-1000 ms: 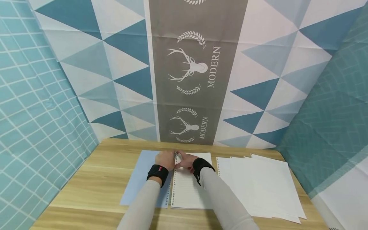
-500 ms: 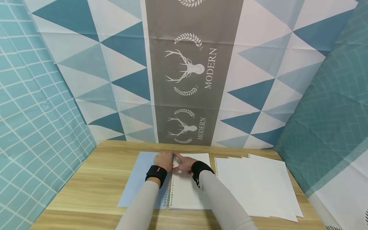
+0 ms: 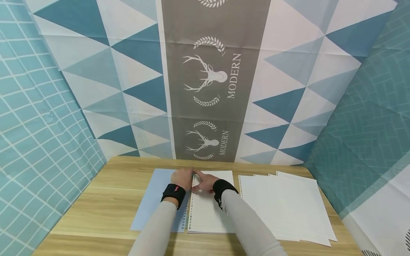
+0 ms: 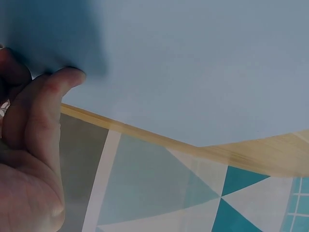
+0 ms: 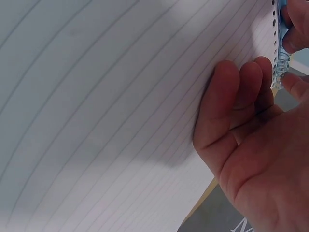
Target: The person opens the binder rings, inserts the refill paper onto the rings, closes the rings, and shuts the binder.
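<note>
Wooden tabletop (image 3: 96, 202); ring binding (image 5: 282, 65) lies between both hands (image 3: 182, 179) (image 3: 207, 182), fingers curled, whether gripping it unclear.

Bright, even head view, dimmer wrist views, soft shadow across blue sheet (image 4: 188, 67)

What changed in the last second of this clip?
Little: the head view drifted, so the scene sits slightly further left. Nothing was visibly moved, taken or let go. Left hand and right hand stay near the far left corner of the pad; blue cover and loose sheets lie as before.
</note>
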A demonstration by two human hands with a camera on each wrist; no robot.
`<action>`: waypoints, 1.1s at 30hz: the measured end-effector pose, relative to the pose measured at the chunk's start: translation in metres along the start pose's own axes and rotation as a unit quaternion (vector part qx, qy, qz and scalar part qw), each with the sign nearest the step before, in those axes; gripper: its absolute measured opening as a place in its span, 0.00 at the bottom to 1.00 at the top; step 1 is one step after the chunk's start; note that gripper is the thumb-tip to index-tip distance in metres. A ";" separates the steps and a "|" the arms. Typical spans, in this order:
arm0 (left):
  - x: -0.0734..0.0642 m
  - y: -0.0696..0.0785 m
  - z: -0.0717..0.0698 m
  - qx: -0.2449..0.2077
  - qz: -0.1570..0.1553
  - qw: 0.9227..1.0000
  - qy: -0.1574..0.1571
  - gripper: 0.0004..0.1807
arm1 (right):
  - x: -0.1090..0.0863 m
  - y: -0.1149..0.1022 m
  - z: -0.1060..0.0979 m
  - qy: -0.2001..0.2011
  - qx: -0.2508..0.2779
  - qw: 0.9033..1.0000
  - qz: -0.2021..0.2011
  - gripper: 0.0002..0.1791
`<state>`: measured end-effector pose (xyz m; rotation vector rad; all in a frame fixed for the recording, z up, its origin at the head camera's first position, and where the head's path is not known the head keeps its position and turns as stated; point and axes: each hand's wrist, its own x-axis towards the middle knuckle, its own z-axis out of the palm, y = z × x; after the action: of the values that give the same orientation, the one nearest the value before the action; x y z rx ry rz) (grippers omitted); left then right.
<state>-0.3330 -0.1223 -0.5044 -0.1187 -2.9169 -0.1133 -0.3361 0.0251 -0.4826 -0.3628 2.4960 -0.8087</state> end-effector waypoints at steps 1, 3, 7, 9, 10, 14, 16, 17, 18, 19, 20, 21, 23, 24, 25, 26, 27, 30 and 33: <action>0.000 0.000 0.000 0.003 0.001 1.000 -0.002 0.15 | 0.000 0.000 -0.001 0.000 0.001 1.000 0.000 0.46; 0.002 0.001 -0.001 0.011 0.001 1.000 -0.003 0.17 | 0.001 0.002 -0.002 0.001 -0.001 1.000 0.001 0.46; 0.004 0.001 0.000 0.024 0.001 1.000 -0.008 0.22 | 0.002 0.004 -0.005 0.000 -0.010 1.000 -0.005 0.44; 0.005 0.002 -0.001 0.025 0.002 1.000 -0.010 0.22 | 0.002 0.005 -0.006 -0.001 -0.014 1.000 -0.007 0.44; 0.006 0.002 -0.001 0.024 0.003 1.000 -0.011 0.23 | 0.002 0.005 -0.007 -0.001 -0.014 1.000 -0.007 0.44; 0.006 0.002 -0.001 0.026 0.011 1.000 -0.007 0.20 | -0.002 0.005 -0.010 0.000 -0.014 1.000 -0.015 0.46; 0.006 0.002 0.000 0.022 0.019 1.000 -0.004 0.21 | -0.003 0.007 -0.009 0.007 -0.027 0.999 -0.029 0.48; 0.004 0.002 0.000 0.018 0.024 1.000 -0.002 0.22 | -0.004 0.009 -0.007 0.014 -0.037 0.998 -0.038 0.49; 0.002 0.001 0.001 0.012 0.030 0.999 0.002 0.23 | -0.005 0.011 -0.005 0.019 -0.045 0.998 -0.047 0.49; 0.000 0.000 0.003 0.006 0.037 0.999 0.008 0.23 | -0.006 0.013 -0.002 0.026 -0.062 0.996 -0.057 0.50; -0.004 0.000 0.003 -0.004 0.043 0.999 0.018 0.23 | -0.009 0.015 0.002 0.033 -0.076 0.994 -0.068 0.49; -0.009 -0.001 0.003 -0.013 0.047 0.998 0.026 0.23 | -0.011 0.016 0.006 0.039 -0.095 0.992 -0.077 0.49; -0.018 -0.003 0.003 -0.026 0.055 0.997 0.048 0.21 | -0.020 0.017 0.012 0.043 -0.122 0.987 -0.094 0.46; -0.023 -0.003 0.002 -0.028 0.058 0.996 0.059 0.19 | -0.027 0.015 0.014 0.043 -0.133 0.985 -0.102 0.44; -0.028 -0.003 0.000 -0.027 0.060 0.995 0.069 0.18 | -0.034 0.013 0.015 0.042 -0.150 0.982 -0.108 0.43; -0.033 -0.002 -0.003 -0.028 0.061 0.995 0.079 0.17 | -0.044 0.009 0.016 0.040 -0.163 0.980 -0.111 0.41; -0.037 -0.001 -0.006 -0.025 0.062 0.994 0.088 0.17 | -0.054 0.007 0.017 0.040 -0.184 0.976 -0.112 0.41; -0.049 0.006 -0.017 -0.024 0.045 0.995 0.089 0.17 | -0.089 0.001 0.021 0.041 -0.238 0.964 -0.109 0.40; -0.063 0.014 -0.032 -0.045 -0.009 0.999 0.028 0.22 | -0.118 0.000 0.030 0.053 -0.283 0.952 -0.102 0.40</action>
<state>-0.2638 -0.1152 -0.4858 -0.1023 -2.8582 -0.2459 -0.2207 0.0565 -0.4605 -0.7997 2.7927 -0.1632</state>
